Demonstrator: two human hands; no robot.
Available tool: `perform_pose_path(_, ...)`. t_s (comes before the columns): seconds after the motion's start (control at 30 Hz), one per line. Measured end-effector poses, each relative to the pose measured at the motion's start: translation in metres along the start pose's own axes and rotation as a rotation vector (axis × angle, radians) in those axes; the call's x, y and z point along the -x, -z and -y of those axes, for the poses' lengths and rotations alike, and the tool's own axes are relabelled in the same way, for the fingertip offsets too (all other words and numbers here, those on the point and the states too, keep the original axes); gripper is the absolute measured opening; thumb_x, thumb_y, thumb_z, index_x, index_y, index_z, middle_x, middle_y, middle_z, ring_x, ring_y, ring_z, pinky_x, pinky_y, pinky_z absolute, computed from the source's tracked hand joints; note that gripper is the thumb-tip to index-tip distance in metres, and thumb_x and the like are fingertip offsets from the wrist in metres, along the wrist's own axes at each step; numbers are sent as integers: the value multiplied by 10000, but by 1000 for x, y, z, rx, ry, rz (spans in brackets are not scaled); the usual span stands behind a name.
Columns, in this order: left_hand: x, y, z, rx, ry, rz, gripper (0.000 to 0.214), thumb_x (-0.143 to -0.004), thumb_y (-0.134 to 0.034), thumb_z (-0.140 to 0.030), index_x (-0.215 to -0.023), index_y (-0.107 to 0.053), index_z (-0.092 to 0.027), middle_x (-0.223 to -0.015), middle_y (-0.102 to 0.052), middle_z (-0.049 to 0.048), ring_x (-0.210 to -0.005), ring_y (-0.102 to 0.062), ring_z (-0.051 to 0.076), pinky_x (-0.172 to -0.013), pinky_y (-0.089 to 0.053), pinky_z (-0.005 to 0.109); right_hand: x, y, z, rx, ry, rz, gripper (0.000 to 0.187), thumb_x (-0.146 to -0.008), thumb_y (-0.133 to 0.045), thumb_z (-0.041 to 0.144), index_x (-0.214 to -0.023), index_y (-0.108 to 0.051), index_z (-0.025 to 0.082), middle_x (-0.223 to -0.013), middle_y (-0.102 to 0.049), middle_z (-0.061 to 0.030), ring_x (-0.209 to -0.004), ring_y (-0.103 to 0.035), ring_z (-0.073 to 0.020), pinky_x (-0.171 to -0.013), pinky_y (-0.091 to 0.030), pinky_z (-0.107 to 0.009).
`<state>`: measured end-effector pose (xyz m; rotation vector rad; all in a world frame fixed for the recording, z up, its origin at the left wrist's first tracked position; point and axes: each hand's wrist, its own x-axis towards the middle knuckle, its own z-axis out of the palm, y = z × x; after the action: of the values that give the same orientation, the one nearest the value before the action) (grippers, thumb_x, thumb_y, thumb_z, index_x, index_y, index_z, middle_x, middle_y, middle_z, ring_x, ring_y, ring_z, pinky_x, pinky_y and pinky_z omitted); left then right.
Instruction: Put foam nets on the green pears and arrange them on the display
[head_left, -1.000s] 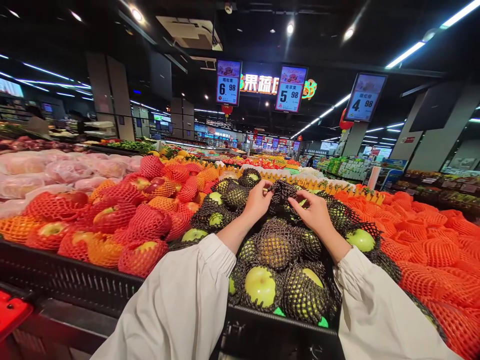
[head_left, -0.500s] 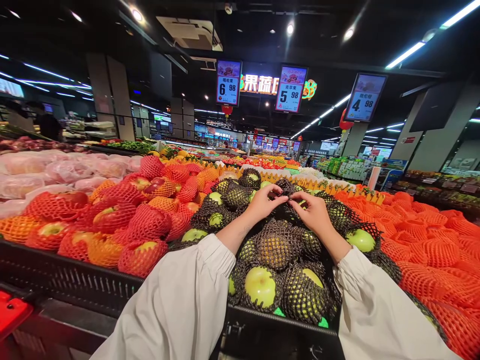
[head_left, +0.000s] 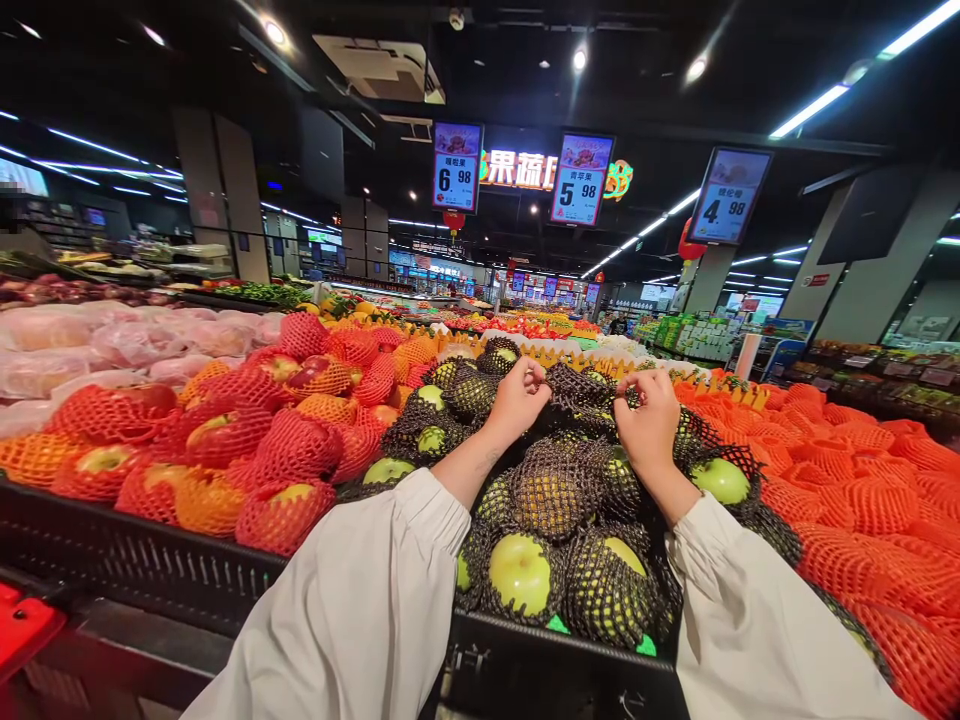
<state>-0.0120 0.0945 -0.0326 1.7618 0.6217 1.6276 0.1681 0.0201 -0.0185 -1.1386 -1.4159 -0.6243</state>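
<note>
Dark mesh net (head_left: 579,386), toward the far end of the black tray (head_left: 540,645).
Net bunched, open-weave, green showing through. Left hand (head_left: 517,405) and right hand (head_left: 646,425) flank it above the tray, fingers curled; grip on mesh cannot be determined. Green apple (head_left: 520,573) at tray's front.

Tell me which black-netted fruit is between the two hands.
The farther bundle, between the left hand and the right hand; the larger bundle lies nearer the person.
</note>
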Motion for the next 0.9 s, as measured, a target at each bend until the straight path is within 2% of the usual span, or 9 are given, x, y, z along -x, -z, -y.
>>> perform_pose_path(0.1,0,0,-1,8,-39,87,155,-757,-502,-51,-800,-556,-190,-770,-605,-24,-662,-607,96,-596,-461,187,1,-3,0,-73,43,161,195,-743,-485,187,-703,-668,240,-660,-602,-19,-610,-553,-205,-610,-413,-319)
perform_pose_path(0.2,3,0,-5,17,-69,168,206,-800,-493,-83,-848,-672,-173,-890,-688,29,-732,-648,126,-638,-513,227,2,-7,0,-91,-3,286,210,-760,-503,274,-717,-705,238,-584,-616,-3,-517,-515,-188,-574,-391,-309)
perform_pose_path(0.3,7,0,-11,0,-118,260,247,-792,-516,-83,-819,-743,-176,-964,-717,56,-843,-670,156,-707,-538,257,1,-7,1,-2,-58,295,249,-777,-505,326,-556,-573,234,-489,-520,14,-471,-427,-164,-534,-315,-292)
perform_pose_path(0.4,11,0,-14,-6,-170,416,233,-776,-575,-89,-828,-782,-181,-956,-720,61,-880,-667,166,-743,-535,265,0,-4,2,-8,-124,254,348,-789,-499,350,-480,-403,222,-440,-394,30,-468,-340,-135,-519,-264,-280)
perform_pose_path(0.5,13,0,-12,-5,-197,589,232,-770,-647,-125,-941,-796,-174,-921,-732,58,-820,-662,160,-759,-527,277,-1,-2,3,-128,-218,197,344,-810,-482,372,-512,-430,207,-474,-365,38,-495,-330,-120,-527,-264,-267)
perform_pose_path(0.6,12,-1,-8,-38,-100,647,306,-770,-672,-163,-1057,-776,-147,-884,-747,64,-767,-658,166,-725,-527,286,-1,-4,1,-275,-229,200,353,-823,-490,417,-546,-449,201,-518,-351,41,-524,-323,-114,-535,-247,-261)
perform_pose_path(0.73,12,-2,-4,-64,120,716,456,-800,-641,-193,-1243,-684,-91,-868,-759,84,-736,-659,179,-652,-521,279,-1,-10,-4,-399,-166,302,415,-817,-487,476,-518,-361,217,-533,-320,41,-548,-296,-110,-538,-240,-264)
perform_pose_path(0.9,14,-2,-1,-66,172,787,538,-776,-698,-178,-1305,-639,-99,-893,-762,78,-802,-675,181,-823,-537,339,-2,-12,-8,-431,-162,425,427,-840,-435,516,-528,-331,244,-505,-346,30,-532,-328,-133,-507,-289,-279)
